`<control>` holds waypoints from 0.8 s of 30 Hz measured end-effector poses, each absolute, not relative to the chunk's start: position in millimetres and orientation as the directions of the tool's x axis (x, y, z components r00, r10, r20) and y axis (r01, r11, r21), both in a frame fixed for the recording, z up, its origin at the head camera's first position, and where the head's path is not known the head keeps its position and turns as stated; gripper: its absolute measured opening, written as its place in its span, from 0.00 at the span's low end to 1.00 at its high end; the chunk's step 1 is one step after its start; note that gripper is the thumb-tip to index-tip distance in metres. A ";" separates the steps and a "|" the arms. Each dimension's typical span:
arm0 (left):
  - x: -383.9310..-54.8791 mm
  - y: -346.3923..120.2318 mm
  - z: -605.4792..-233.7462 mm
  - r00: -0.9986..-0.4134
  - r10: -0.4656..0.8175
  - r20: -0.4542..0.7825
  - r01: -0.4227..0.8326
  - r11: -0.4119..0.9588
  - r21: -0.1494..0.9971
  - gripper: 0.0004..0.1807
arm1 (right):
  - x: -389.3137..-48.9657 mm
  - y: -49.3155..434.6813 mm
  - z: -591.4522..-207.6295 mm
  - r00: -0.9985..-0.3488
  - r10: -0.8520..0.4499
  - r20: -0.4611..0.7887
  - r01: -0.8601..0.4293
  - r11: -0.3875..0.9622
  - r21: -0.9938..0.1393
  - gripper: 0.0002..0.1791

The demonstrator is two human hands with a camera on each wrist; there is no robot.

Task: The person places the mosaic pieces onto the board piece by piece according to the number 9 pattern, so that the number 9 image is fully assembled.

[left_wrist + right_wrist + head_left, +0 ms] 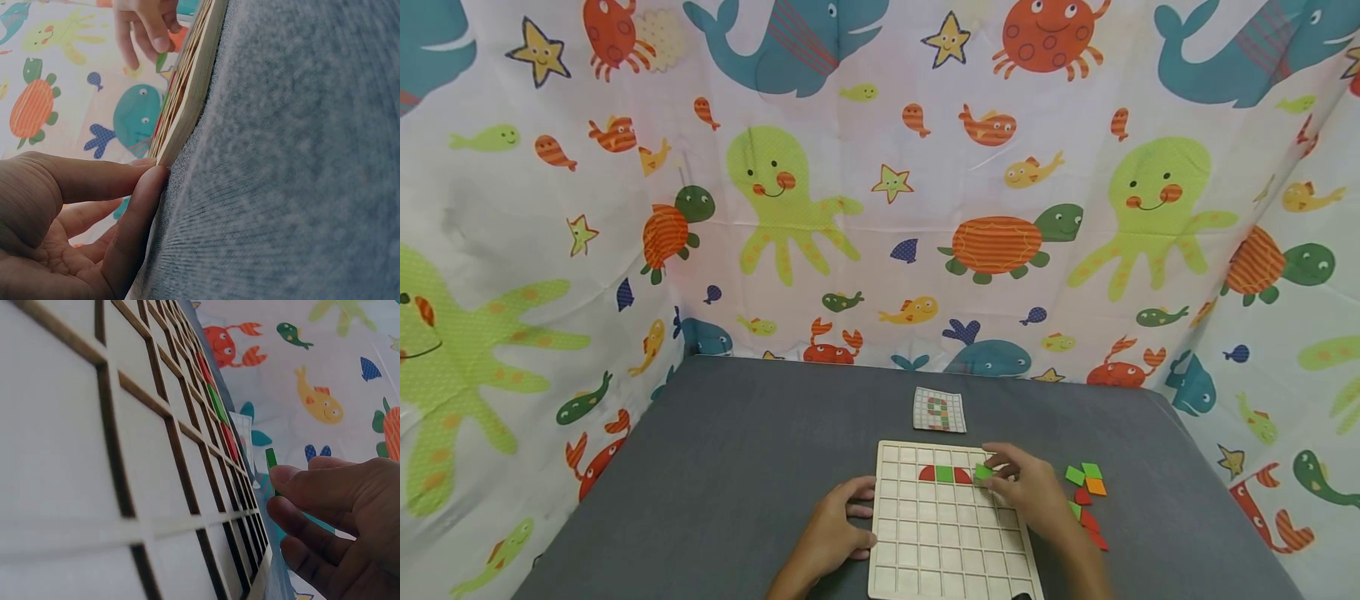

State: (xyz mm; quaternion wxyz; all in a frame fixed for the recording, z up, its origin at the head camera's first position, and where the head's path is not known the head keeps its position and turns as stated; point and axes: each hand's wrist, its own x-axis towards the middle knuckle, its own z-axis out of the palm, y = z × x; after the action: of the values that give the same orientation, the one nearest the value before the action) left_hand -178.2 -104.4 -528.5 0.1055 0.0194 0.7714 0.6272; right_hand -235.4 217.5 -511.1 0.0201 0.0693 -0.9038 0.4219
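A wooden grid board (951, 533) lies on the table, with a green square tile (943, 474) between two red rounded tiles (927, 473) in one of its upper rows. My left hand (835, 527) holds the board's left edge; the left wrist view shows thumb and finger (94, 178) meeting at the wooden rim. Over the upper right squares, my right hand (1026, 487) pinches another green square tile (982, 472) between thumb and fingers. In the right wrist view this tile (272, 464) stands on edge in the fingertips, apart from the board.
Behind the board lies a card (939, 410) printed with a coloured grid pattern. Loose green, orange and red tiles (1096, 486) are scattered right of the board, beside my right forearm. A sea-animal curtain (880, 208) hangs around the grey table (760, 433).
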 end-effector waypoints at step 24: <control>-178.5 -104.0 -530.1 -0.978 0.168 -0.127 -0.091 0.205 0.974 0.44 | -229.4 173.7 -512.4 -0.950 -0.301 0.086 -0.255 0.584 -0.771 0.27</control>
State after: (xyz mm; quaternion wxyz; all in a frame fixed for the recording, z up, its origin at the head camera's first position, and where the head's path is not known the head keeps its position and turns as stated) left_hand -178.5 -104.0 -530.1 0.1029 0.0250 0.7694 0.6299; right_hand -229.4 173.7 -512.4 -0.0267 0.1561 -0.8896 0.4284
